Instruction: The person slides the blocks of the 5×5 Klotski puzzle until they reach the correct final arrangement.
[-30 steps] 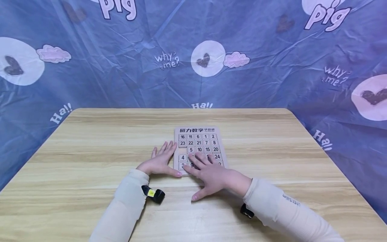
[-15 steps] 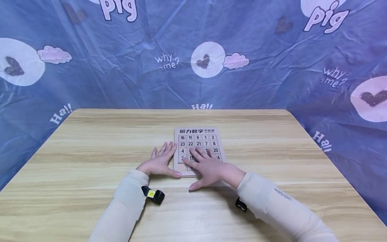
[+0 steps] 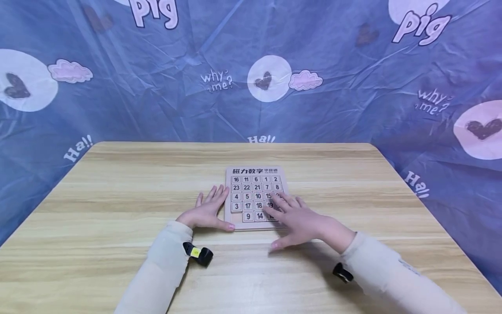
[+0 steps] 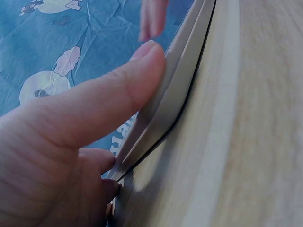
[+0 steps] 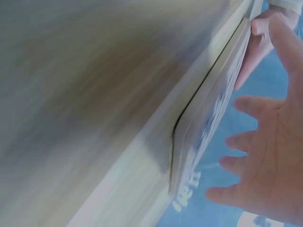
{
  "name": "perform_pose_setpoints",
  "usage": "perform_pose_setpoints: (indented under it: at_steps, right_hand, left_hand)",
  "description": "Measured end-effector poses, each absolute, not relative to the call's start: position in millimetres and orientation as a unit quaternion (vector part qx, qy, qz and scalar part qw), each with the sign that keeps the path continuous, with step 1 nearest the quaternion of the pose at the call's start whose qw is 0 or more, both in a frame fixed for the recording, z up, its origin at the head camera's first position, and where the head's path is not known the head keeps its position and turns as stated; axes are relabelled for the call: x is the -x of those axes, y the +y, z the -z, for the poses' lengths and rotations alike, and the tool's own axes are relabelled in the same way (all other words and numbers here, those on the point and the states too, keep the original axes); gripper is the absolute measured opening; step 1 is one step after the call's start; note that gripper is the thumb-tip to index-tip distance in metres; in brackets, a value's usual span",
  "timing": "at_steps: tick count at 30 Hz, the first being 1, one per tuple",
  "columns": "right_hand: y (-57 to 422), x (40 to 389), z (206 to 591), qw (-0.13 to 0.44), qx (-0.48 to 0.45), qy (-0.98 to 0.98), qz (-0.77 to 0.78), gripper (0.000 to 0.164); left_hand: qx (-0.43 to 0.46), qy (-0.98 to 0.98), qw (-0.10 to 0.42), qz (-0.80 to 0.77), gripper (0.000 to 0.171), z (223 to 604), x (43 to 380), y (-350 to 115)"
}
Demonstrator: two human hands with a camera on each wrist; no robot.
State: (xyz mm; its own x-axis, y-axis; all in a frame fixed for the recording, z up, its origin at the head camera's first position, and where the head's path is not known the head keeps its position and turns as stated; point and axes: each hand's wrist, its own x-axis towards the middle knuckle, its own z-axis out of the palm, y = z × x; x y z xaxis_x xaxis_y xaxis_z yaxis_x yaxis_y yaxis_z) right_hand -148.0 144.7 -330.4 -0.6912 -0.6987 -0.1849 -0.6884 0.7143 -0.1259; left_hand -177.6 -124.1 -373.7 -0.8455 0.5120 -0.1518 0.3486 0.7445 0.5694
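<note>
A number sliding puzzle (image 3: pixel 255 226) lies flat on the table, its square tiles in rows under a printed heading. The bottom-left slot (image 3: pixel 236 218) holds no tile; the 3 tile (image 3: pixel 236 206) sits just above it, below the 4 tile (image 3: pixel 236 196). My left hand (image 3: pixel 205 213) rests along the puzzle's left edge with fingers extended, its thumb (image 4: pixel 118 92) touching the near-left corner. Over the puzzle's right side is my right hand (image 3: pixel 300 222), fingers spread, covering some right-hand tiles. In the right wrist view, those fingers (image 5: pixel 236 165) appear apart from the board, holding nothing.
The wood-grain table (image 3: pixel 129 196) extends around the puzzle on all sides. A blue printed cloth (image 3: pixel 176 113) hangs behind it and along both sides. Each wrist carries a small black camera, such as the left one (image 3: pixel 205 256).
The 4 and 3 tiles have moved up one place, so the gap went from the third row to the bottom-left corner. My right hand then moved right, uncovering middle tiles. My left hand stays put.
</note>
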Motion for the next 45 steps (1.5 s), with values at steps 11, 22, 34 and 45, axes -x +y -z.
perform_pose_setpoints:
  at_steps: [11, 22, 34, 45]
  right_hand:
    - [182.6, 135.4, 331.7, 0.131, 0.36, 0.922, 0.051, 0.091]
    - [166.8, 138.4, 332.9, 0.133, 0.376, 0.915, 0.06, 0.09]
    - [164.2, 151.5, 329.2, 0.151, 0.362, 0.918, 0.063, 0.096]
    - [179.0, 183.8, 339.9, 0.147, 0.28, 0.946, 0.074, 0.097]
  left_hand:
    - [-0.238, 0.919, 0.153, -0.275, 0.112, 370.2, 177.9, -126.5]
    - [-0.233, 0.919, 0.158, -0.276, 0.112, 372.3, 178.1, -125.9]
    - [-0.228, 0.919, 0.16, -0.279, 0.112, 371.4, 177.8, -124.5]
    - [-0.229, 0.921, 0.162, -0.27, 0.112, 371.5, 178.1, -123.9]
